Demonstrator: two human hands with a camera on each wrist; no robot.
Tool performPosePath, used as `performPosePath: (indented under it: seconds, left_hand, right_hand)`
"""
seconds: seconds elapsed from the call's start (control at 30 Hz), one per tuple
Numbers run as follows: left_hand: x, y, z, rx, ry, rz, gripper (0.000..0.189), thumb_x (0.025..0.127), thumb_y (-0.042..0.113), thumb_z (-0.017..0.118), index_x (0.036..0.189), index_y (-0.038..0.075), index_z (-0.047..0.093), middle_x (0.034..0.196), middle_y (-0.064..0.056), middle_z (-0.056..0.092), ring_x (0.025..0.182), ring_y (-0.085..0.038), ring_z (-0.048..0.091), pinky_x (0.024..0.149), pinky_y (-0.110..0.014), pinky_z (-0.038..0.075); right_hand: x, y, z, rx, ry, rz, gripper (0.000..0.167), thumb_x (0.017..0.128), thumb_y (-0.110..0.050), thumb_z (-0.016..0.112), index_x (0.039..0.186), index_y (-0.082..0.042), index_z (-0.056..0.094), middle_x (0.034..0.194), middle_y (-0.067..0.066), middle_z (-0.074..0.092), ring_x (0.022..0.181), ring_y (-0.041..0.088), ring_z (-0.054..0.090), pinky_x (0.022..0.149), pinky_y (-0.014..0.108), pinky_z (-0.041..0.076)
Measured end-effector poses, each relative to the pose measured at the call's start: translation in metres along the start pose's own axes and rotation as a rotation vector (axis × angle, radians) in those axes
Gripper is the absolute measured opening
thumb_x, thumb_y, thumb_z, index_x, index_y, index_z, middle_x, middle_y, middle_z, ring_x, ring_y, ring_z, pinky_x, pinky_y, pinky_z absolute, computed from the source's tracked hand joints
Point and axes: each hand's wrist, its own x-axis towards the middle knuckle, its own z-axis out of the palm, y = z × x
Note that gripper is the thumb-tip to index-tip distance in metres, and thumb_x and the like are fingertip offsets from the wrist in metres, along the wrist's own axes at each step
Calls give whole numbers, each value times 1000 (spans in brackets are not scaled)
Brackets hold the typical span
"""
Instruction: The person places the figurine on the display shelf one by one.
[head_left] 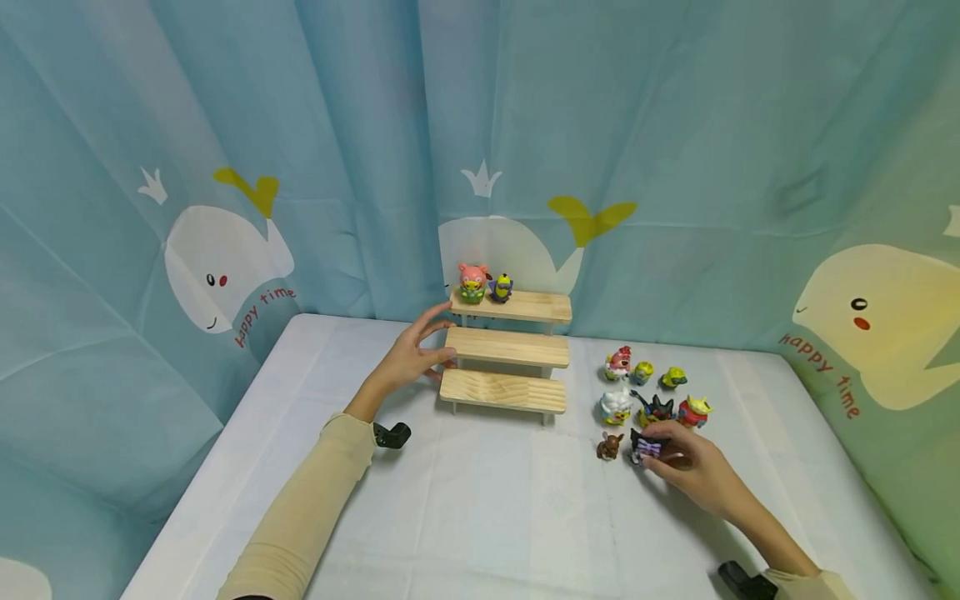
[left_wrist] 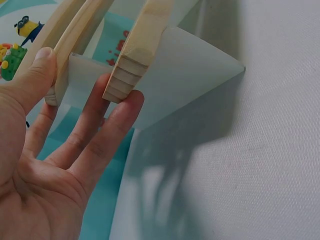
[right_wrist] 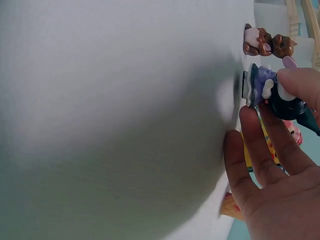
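A three-step wooden display stand [head_left: 507,347] is on the white table. My left hand [head_left: 411,354] holds it at its left ends; the thumb [left_wrist: 45,62] lies on a board's edge, and the spread fingers touch the board ends. On the top step are a pink-and-green figurine [head_left: 472,284] and a smaller yellow-and-purple figurine [head_left: 501,288]. My right hand [head_left: 701,467] pinches a black-and-purple figurine [head_left: 645,447] between thumb and fingers, close over the table. Beside it, a small brown figurine [head_left: 609,447] sits upright.
Behind the right hand stand several figurines: a white one [head_left: 616,407], a black-and-yellow one [head_left: 656,411], a red-and-yellow one [head_left: 694,411], a pink one [head_left: 618,363] and small yellow-green ones [head_left: 673,377]. A blue whale-print curtain [head_left: 360,167] hangs behind the table [head_left: 480,508].
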Motion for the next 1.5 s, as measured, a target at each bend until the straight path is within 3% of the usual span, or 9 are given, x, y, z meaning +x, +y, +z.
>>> performPosePath:
  seconds: [0.23,0.57,0.9,1.3,1.5]
  left_hand:
    - [0,-1,0,12,5,15,77,100,12,69,161,39,30,160,-10,39,86,-35,75,68,-66,59]
    - [0,2,0,-5,-18,17,78,101,10,68,163,36,28,162,-19,34,87,-36,75,70,-71,56]
    - [1,-1,0,13,-7,22,78,101,11,68,163,35,28,161,-17,37,88,-34,75,68,-66,59]
    - [1,-3,0,9,1,17,78,100,11,69,162,36,29,161,-14,38,86,-30,76,69,-70,57]
    - [2,-5,0,-11,-7,13,81,100,7,67,165,31,25,162,-20,34,92,-46,73,69,-75,53]
  right_hand:
    - [2,-3,-6,-21,-15,10,36,84,7,80,116,-3,67,101,7,69,82,8,69,69,25,61]
    - [7,-7,-16,-32,4,-39,36,83,10,80,114,-3,68,103,1,70,81,7,69,68,23,61]
    - [13,-15,-22,-40,-12,-49,37,83,9,80,116,-3,69,103,4,70,83,8,69,69,23,60]
    - [46,-42,-40,-44,-32,-95,37,87,8,78,121,-3,66,104,8,68,82,10,69,69,20,58]
    - [69,-57,-43,-41,-39,-120,36,89,8,75,122,-3,66,107,9,68,87,9,69,71,21,59]
